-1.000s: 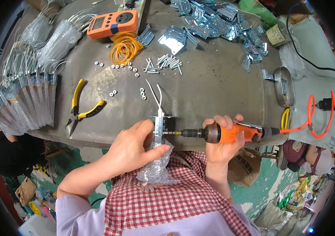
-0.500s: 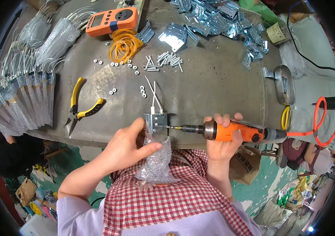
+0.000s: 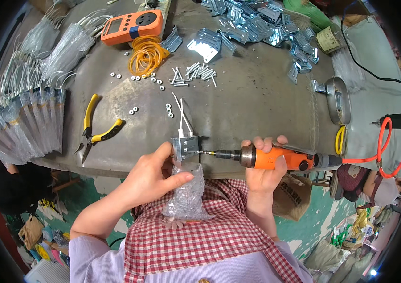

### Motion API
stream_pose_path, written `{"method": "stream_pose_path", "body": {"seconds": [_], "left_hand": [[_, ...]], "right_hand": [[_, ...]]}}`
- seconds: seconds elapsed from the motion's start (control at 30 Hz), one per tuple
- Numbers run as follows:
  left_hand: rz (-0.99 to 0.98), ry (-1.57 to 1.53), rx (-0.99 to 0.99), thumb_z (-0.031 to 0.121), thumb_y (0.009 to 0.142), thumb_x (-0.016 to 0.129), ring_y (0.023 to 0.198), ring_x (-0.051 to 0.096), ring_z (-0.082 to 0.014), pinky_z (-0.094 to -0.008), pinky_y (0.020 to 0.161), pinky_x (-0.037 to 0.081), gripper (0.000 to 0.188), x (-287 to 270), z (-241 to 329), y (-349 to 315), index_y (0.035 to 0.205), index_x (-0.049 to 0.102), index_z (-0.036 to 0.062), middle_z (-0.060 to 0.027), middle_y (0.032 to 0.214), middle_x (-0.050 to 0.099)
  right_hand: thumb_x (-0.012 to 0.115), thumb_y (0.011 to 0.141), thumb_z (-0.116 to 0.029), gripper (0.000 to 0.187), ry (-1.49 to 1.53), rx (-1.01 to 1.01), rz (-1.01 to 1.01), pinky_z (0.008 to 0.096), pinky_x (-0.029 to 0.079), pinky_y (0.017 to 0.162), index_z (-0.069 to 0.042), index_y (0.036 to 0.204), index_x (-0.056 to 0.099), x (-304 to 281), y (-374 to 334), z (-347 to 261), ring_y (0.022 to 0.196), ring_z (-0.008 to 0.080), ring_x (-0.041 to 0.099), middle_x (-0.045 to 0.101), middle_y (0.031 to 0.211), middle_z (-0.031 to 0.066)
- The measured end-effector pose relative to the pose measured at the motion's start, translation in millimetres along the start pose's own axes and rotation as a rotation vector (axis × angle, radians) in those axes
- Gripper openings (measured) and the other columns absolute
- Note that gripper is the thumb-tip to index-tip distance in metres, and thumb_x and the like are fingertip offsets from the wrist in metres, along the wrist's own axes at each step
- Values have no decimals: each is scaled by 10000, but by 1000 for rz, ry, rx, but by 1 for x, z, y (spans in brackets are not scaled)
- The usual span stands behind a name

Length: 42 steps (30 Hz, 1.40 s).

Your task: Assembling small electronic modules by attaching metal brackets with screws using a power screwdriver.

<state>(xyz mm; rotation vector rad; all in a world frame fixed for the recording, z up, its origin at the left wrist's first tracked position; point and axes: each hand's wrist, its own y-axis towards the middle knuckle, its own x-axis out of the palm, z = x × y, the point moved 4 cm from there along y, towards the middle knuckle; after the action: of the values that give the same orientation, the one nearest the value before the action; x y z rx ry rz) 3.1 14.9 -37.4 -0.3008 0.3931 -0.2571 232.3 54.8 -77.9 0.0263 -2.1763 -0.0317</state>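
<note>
My left hand (image 3: 151, 175) is closed around a bubble-wrapped part (image 3: 185, 198) at the table's near edge, thumb lying over the wrap. At its upper end sits a silvery metal bracket (image 3: 185, 147), from which two white wires (image 3: 182, 113) stick up. In my right hand (image 3: 265, 172) is an orange power screwdriver (image 3: 276, 158), held level with fingers wrapped round its body. Its bit (image 3: 205, 152) reaches the right side of the bracket; whether it sits on a screw is too small to tell.
Yellow-handled pliers (image 3: 92, 129) lie at left, beside fanned bubble-wrapped parts (image 3: 35, 120). Loose screws (image 3: 200, 72), small white rings (image 3: 169, 110), an orange meter (image 3: 132, 27) and a bracket pile (image 3: 257, 23) are farther back. A red coiled hose (image 3: 380, 153) trails off right.
Both hands keep the same grip, with the bit still at the bracket. The whole view has shifted very slightly.
</note>
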Motion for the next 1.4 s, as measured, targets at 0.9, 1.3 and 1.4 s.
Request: {"method": "stream_pose_path", "body": {"seconds": [0.9,1.3,1.4], "left_hand": [[159,-98,23,224,730,727,552,524,-64,-246,528,446,376,2,3,13,977,575,-15,-31,637,598],[233,104,81,226,726,721,505,532,-100,-267,498,441,343,-4,21,14,937,589,-10,-58,602,592],[233,106,80,229,728,720,498,518,-90,-264,489,432,335,-3,19,13,926,590,-8,-48,577,575]], "right_hand": [[639,810,-335,403,-68,-119,-115,461,346,922,-210,1154,470,24,13,-15,934,177,492,559,905,4],[657,792,-328,424,-26,-193,-210,463,357,902,-221,1164,485,42,16,-32,933,176,492,555,888,4],[649,795,-317,425,-60,-200,-206,468,361,899,-205,1168,479,41,17,-30,931,184,493,554,889,15]]}}
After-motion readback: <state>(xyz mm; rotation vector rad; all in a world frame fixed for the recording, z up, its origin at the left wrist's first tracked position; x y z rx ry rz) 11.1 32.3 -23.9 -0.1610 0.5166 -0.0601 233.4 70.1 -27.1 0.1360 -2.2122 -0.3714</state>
